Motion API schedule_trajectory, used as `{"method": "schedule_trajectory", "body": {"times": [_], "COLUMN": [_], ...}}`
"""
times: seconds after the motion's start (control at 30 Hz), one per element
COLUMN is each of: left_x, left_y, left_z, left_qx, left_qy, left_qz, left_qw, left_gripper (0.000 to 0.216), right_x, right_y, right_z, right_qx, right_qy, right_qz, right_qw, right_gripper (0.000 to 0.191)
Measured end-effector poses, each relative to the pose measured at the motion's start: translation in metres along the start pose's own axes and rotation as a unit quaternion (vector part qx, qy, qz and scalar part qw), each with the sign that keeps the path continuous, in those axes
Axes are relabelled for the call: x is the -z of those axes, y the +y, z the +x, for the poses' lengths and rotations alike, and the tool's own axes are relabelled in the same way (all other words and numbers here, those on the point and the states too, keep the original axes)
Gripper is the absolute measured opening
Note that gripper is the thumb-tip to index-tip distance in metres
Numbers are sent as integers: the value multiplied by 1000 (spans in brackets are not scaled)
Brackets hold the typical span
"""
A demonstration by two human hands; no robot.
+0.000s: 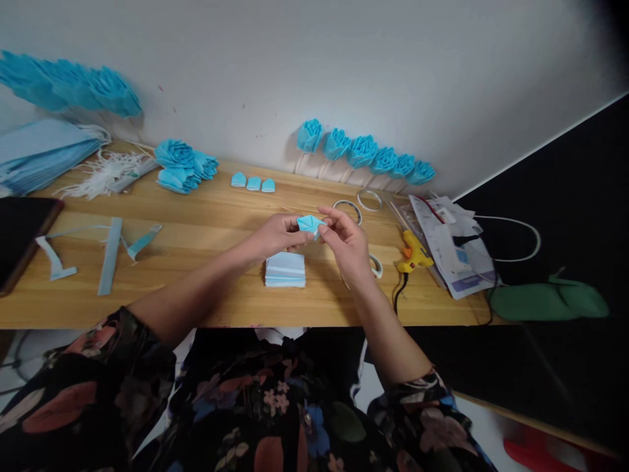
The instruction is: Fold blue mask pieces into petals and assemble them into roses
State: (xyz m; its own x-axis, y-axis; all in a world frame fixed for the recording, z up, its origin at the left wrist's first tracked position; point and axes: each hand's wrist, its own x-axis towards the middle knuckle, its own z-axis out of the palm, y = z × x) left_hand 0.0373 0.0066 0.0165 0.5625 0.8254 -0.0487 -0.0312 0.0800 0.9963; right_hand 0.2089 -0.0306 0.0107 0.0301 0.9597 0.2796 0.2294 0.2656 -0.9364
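Observation:
Between my two hands, above the wooden table, is a small folded piece of light-blue mask fabric [308, 224] with creased triangular flaps. My left hand [281, 233] pinches its left end between thumb and fingers. On the right end, my right hand [344, 237] closes its thumb and fingers, with the index finger raised behind. Just below my hands lies a stack of pale-blue cut fabric pieces [285, 270]. Farther back, three small folded petals [253, 184] sit in a row.
Blue fabric roses on sticks [362, 151] lean on the wall, and loose blue rose heads [181, 165] lie back left. Tape rolls [369, 200], a yellow glue gun [414, 252] and papers are at right. Fabric strips [110, 255], a mask stack [44, 154] and a dark tablet [24, 239] lie left.

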Motion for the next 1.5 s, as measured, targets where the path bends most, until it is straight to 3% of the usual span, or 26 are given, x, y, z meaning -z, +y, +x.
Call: {"method": "schedule_trajectory", "body": {"times": [0.27, 0.37, 0.47, 0.6, 0.83, 1.33, 1.5], "left_x": [7, 6, 5, 4, 4, 4, 5], "left_y": [0, 2, 4, 6, 2, 3, 2], "left_z": [2, 1, 1, 1, 2, 1, 1], "left_qx": [-14, -6, 3, 9, 7, 0, -5], "left_qy": [34, 62, 100, 114, 110, 107, 103], "left_qz": [31, 30, 21, 13, 15, 7, 5], "left_qw": [999, 998, 995, 993, 994, 994, 995], "left_gripper": [10, 11, 11, 12, 12, 18, 22], "right_x": [6, 22, 45, 63, 54, 46, 47], "right_y": [0, 3, 9, 19, 34, 42, 47], "right_z": [0, 3, 3, -8, -18, -12, -12], "right_qx": [1, 9, 14, 4, -39, -72, -69], "right_qy": [-25, 12, 65, 46, -2, 18, 50], "right_qz": [-10, -45, -134, -293, -340, -375, -311], "right_qw": [1000, 999, 989, 955, 940, 924, 947], "right_gripper": [30, 30, 28, 21, 21, 17, 19]}}
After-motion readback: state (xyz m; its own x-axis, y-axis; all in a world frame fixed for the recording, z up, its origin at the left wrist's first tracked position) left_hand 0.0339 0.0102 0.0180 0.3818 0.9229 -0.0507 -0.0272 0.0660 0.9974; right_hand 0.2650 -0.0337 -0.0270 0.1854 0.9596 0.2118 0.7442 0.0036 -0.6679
